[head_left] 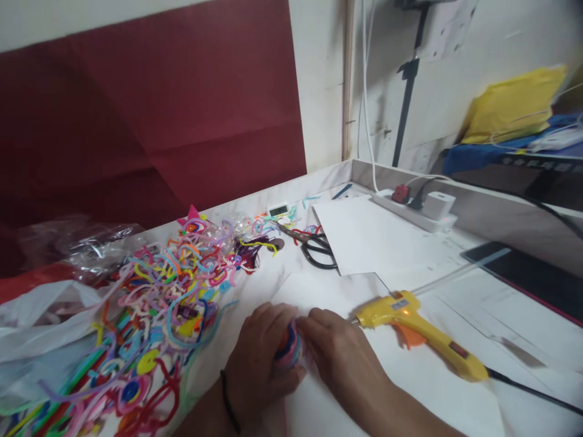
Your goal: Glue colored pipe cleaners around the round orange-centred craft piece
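Head view: white table (pixel 410 243), maroon backdrop (pixel 150 103), perhaps paper.

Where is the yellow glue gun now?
The yellow glue gun lies on the white table, just right of the right hand, below the scissors.

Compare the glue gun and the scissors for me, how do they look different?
The glue gun is yellow with a cord trailing right; the scissors have black handles and no cord. The glue gun lies beside the right hand; the scissors lie farther back, their handles partly on a white sheet. Both rest on the table, unheld.
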`<state>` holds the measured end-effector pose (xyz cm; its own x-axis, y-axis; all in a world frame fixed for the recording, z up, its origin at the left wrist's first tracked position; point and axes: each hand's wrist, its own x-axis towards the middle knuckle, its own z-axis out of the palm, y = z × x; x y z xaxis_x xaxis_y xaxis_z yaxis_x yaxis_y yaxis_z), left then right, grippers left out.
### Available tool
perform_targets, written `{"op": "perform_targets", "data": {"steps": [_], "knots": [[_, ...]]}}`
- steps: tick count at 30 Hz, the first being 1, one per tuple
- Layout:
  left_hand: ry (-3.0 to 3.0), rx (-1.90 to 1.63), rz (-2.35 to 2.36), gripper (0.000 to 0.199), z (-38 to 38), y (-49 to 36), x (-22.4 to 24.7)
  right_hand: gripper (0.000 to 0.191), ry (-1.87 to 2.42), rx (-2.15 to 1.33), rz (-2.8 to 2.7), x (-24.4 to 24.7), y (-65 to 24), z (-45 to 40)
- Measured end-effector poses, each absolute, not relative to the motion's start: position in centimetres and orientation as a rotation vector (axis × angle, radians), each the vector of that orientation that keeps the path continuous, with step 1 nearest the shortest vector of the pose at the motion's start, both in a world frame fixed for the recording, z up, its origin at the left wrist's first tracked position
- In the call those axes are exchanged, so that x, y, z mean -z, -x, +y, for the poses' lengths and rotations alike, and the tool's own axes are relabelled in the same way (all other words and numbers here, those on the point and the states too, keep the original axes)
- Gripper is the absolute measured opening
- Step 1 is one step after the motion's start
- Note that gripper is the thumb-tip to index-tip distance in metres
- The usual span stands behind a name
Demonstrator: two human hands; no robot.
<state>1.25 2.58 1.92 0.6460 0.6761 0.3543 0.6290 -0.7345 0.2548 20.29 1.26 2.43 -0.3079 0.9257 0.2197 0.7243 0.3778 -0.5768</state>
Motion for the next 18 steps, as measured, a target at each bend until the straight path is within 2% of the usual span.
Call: {"op": "perform_targets", "data": {"steps": [7, 18], "knots": [[-2.742, -0.607, 1.06, 0.057, 2.6, -1.6, -2.7, 0.018, 1.312, -0.493, -2.151, -2.0, -20.4, 0.7], [-2.758, -0.526, 1.074, 0.062, 2.4, -1.5, -2.5, 0.015, 1.279, -0.523, -2.06, -1.1, -20.7, 0.6]]}}
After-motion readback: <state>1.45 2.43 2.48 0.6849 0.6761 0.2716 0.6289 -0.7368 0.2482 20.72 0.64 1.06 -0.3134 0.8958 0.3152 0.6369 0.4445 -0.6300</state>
